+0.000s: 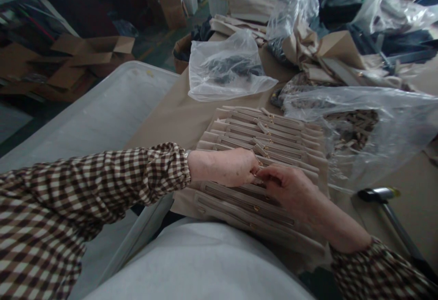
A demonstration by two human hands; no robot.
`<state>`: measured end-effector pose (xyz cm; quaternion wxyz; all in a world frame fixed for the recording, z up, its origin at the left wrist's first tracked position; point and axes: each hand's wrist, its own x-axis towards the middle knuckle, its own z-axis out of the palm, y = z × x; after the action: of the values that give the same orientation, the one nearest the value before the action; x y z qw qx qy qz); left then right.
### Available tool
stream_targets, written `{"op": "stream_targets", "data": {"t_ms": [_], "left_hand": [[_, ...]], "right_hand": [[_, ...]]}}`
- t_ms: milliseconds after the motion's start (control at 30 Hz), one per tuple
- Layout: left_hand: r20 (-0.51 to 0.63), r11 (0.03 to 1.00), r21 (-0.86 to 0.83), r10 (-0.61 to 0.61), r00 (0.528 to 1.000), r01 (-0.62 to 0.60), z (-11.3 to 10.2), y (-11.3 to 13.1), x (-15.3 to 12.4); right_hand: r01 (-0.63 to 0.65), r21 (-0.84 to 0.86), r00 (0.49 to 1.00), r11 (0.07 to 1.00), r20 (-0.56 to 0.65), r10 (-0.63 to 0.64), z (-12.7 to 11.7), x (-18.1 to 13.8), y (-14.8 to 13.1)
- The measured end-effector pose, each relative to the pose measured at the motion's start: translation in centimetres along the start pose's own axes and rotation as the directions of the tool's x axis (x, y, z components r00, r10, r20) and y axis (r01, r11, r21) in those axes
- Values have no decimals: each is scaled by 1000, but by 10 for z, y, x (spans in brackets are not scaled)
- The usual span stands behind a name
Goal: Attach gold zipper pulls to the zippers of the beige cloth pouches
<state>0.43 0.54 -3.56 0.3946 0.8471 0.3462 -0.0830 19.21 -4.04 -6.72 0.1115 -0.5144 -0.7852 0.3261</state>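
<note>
Beige fabric panels with zippers lie overlapped in a row in front of me, each showing a small gold-coloured slider. On the farther panels, beige strip pulls hang from the sliders; the nearest panels show bare gold sliders. My left hand is closed in a pinch at a zipper pull midway along the row. My right hand pinches at the same spot, its fingertips touching those of the left. The fingers hide most of the pull.
Right of the panels lies a clear plastic bag holding many small beige strips, with a hammer nearer me. Another plastic bag with dark contents sits behind. A pale bin stands left; open cartons lie beyond.
</note>
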Motion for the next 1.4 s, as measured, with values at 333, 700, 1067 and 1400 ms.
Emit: {"op": "stream_targets", "data": {"t_ms": [333,700,1067,1400], "left_hand": [[21,990,141,-11,1000,8,1,-3,3],[7,975,222,-12,1000,10,4,-3,5],[0,956,280,-93,996,89,-1,0,-2],[-68,958,275,-71,995,87,9,-9,0]], "right_hand": [[22,-151,998,988,61,-13,4,-2,4],[35,-325,992,945,128,8,4,-1,-1],[-22,-378,994,926,92,62,7,2,-4],[-15,-346,991,938,118,59,3,13,-7]]}}
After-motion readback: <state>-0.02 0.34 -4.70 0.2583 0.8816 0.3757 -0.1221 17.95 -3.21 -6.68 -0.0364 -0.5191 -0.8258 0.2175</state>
